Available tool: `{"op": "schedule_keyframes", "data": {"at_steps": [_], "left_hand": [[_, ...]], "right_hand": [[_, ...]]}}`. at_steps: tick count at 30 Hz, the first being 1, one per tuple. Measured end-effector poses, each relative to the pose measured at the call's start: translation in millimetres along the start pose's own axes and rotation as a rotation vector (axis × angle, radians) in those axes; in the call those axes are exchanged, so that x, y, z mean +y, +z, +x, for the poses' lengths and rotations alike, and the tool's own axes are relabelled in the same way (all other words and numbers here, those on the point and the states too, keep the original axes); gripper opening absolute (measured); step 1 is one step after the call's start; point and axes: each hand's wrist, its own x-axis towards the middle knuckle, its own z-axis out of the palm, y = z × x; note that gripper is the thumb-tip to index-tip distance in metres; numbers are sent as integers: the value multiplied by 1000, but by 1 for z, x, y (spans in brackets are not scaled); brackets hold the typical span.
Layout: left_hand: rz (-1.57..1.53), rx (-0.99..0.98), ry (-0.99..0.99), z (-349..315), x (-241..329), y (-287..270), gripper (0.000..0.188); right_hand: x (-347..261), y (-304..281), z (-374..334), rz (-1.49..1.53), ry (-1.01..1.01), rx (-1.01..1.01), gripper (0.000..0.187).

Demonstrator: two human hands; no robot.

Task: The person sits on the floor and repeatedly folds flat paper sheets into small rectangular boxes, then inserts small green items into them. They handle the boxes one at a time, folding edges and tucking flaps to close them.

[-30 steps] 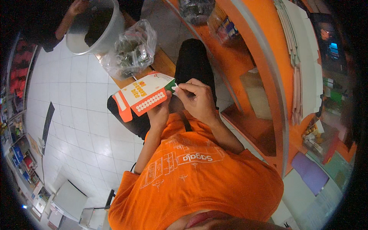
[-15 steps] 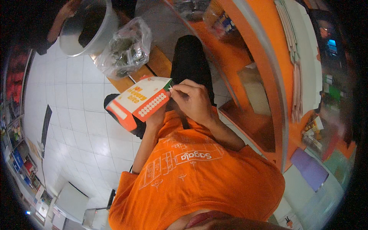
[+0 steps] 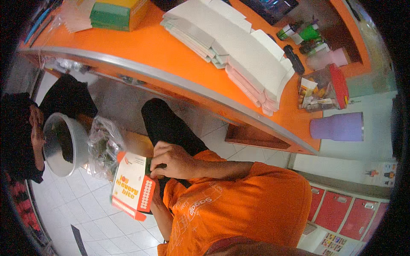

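The white-and-orange box [image 3: 128, 181] lies left of the wearer's fingers, long axis roughly up-down in view; the left hand [image 3: 157, 194], partly hidden, holds its near side, while the right hand [image 3: 171, 160] curls narrowly at its upper right edge, any pinch unclear

Things around the purple tumbler [image 3: 337, 127]
Just beside the tumbler is a red-lidded clear jar [image 3: 321, 90]; red lockers [image 3: 335, 213] and a whitish tub [image 3: 79, 147] are well apart from it.
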Motion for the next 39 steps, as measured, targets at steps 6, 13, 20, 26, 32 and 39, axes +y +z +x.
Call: {"op": "schedule_keyframes", "data": {"at_steps": [6,13,20,26,32,39], "left_hand": [[62,-288,-55,5,38,24,35],[43,-123,7,-5,86,45,42],[874,-272,591,-38,139,69,46],[864,-199,652,-41,121,58,18],[640,-82,515,-46,110,58,10],[261,-2,-116,-46,107,47,22]], "right_hand": [[12,0,-5,140,85,-17,38],[18,2,-13,725,353,-198,39],[48,8,-18,620,445,-171,25],[24,-12,-10,483,484,-122,24],[24,-13,-12,322,417,-78,26],[4,-13,-15,-56,62,-246,36]]}}
